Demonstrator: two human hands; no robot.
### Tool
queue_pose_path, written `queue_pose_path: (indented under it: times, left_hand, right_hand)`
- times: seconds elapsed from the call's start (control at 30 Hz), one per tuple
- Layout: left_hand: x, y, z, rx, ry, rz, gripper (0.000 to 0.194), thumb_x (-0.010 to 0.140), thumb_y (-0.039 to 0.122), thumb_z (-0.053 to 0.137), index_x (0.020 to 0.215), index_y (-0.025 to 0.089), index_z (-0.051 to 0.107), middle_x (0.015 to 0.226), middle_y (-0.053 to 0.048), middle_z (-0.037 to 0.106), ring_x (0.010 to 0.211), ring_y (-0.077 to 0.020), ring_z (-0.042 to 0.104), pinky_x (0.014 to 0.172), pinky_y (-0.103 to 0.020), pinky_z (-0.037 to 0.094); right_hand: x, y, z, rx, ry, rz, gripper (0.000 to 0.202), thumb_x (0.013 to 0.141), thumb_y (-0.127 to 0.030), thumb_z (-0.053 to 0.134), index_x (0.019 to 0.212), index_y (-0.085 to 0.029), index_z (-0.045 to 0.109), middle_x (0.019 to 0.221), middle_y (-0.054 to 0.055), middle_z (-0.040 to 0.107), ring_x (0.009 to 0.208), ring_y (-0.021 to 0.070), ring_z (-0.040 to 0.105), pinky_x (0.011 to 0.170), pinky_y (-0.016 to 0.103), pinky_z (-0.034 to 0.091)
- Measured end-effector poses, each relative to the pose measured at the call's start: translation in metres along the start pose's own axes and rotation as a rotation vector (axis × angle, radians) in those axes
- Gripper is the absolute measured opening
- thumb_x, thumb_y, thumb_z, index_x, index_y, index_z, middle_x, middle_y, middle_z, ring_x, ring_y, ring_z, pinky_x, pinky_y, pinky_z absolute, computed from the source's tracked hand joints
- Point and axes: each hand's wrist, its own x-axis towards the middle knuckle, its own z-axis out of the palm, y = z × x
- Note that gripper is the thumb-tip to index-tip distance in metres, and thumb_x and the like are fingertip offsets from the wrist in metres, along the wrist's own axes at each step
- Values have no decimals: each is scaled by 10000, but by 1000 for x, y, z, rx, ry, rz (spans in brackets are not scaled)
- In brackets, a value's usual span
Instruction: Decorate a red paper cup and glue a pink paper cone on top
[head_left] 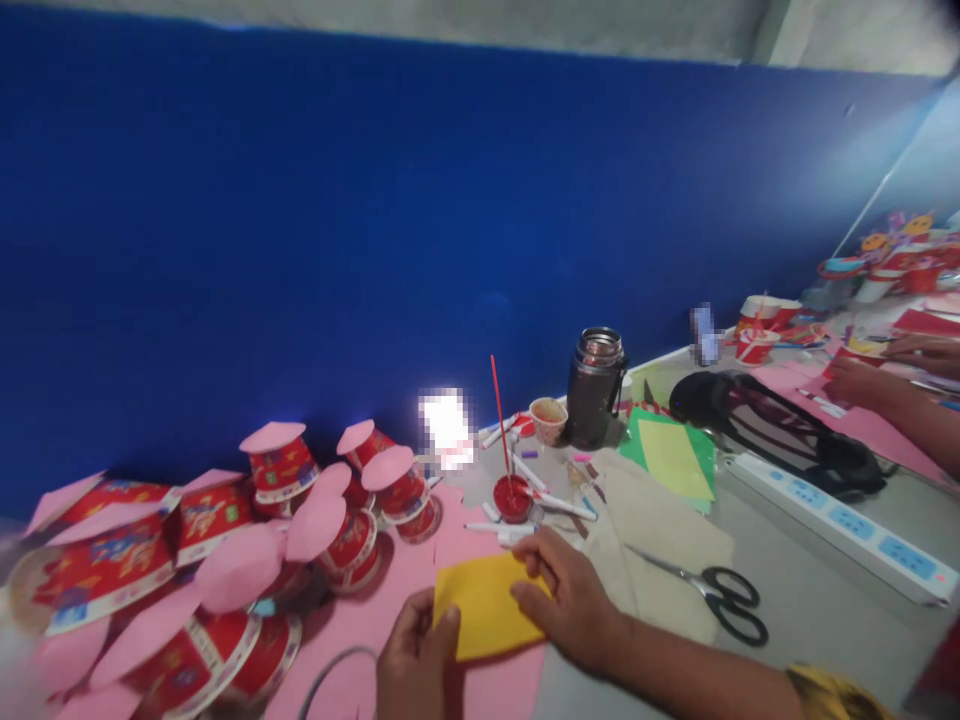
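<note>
A yellow sheet (pixel 487 606), seemingly folded or layered, is held between both hands over pink paper (pixel 442 545). My left hand (pixel 421 640) grips its left edge, thumb on top. At its right edge, my right hand (pixel 559 595) pinches the sheet between thumb and fingers. Just beyond the right hand are white markers (pixel 499 528) and a small red container (pixel 513 497) with a red stick standing in it. Scissors with black handles (pixel 720 592) lie to the right of my right hand.
Many red cups with pink paper discs (pixel 281 462) crowd the left. A dark flask (pixel 592 390), a patterned cup (pixel 548 420), green paper (pixel 701 450), a black pouch (pixel 780 430) and a power strip (pixel 847 525) stand or lie right. Another person's hand (pixel 862 385) is far right.
</note>
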Motion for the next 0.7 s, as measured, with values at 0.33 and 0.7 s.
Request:
queue_pose_path:
  times: [0.33, 0.7]
  left_hand:
    - [-3, 14, 1, -279, -27, -82, 444, 660, 298, 932, 1009, 174, 689, 966, -44, 789, 890, -217, 762, 856, -360, 622]
    - [-7, 11, 8, -93, -22, 37, 386, 723, 374, 842, 990, 174, 648, 911, -55, 733, 834, -222, 722, 826, -401, 588]
  right_hand:
    - [2, -1, -5, 282, 25, 286, 312, 955, -470, 585, 1097, -193, 606, 841, -5, 570, 658, 140, 528, 617, 266, 465]
    - [6, 1, -13, 144, -84, 265, 273, 888, -474, 635, 828, -209, 658, 731, 6, 653, 652, 168, 576, 568, 269, 436]
